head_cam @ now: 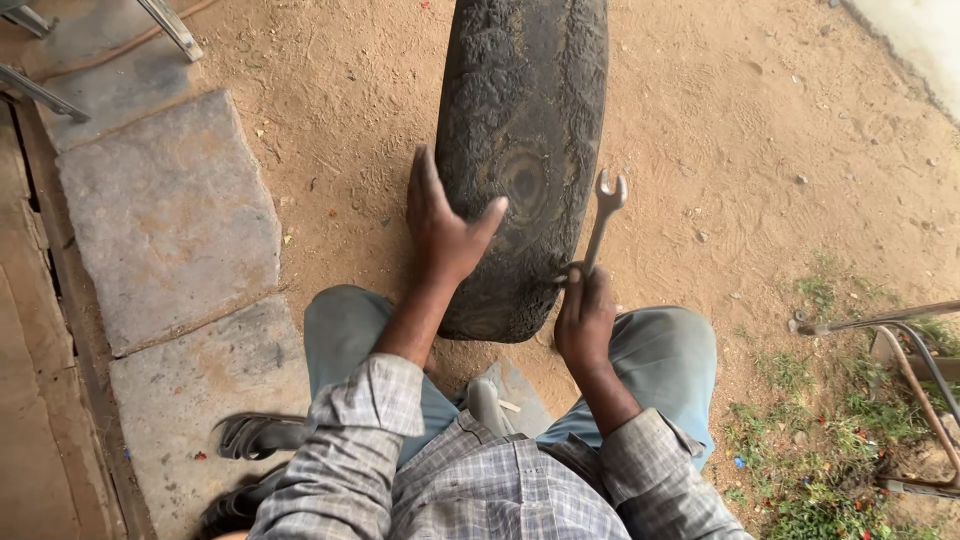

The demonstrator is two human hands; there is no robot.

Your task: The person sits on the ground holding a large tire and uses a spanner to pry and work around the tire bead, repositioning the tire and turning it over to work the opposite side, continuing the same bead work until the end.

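Left hand (440,225) touches the worn tyre (525,130); right hand (585,315) grips a spanner (602,215)

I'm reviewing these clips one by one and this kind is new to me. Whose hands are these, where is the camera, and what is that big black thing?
The single picture comes from a camera worn on a person's head, looking down at their own lap and hands. The black thing is a worn tyre standing upright on sandy ground between the person's knees. The left hand lies open against the tyre's tread. The right hand grips a metal open-ended spanner, jaws pointing up beside the tyre. Stone slabs lie to the left, grass to the right.
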